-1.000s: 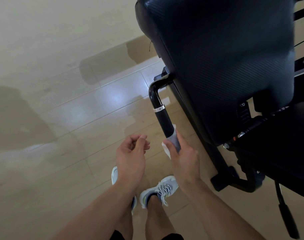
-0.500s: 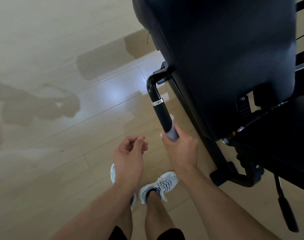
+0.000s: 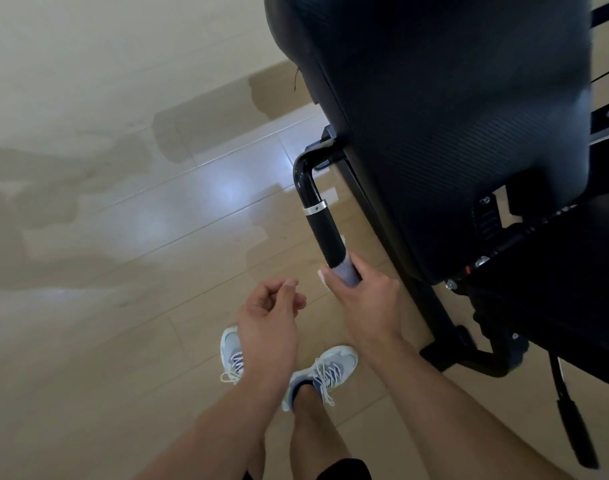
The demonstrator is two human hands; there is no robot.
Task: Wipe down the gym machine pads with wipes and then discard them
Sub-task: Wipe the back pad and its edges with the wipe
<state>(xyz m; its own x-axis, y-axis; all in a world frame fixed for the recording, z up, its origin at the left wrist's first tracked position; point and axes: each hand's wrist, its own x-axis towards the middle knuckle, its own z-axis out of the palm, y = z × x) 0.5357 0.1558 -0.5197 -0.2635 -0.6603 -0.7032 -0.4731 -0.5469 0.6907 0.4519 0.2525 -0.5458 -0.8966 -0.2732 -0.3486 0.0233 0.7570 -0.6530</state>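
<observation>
Curling around the lower end of the black handle point(image 3: 325, 237), the fingers point(image 3: 360, 268) of the right hand point(image 3: 363, 303) are wrapped over a pale wipe point(image 3: 344, 273), which is pressed against the grip. The left hand point(image 3: 268, 317) is held just beside it, fingers loosely curled with the thumb against them, nothing being held. The handle is joined by a bent tube to the machine frame, beside the large black back pad point(image 3: 452, 116). Two light sneakers point(image 3: 316, 372) are seen below on the wooden floor point(image 3: 105, 306).
</observation>
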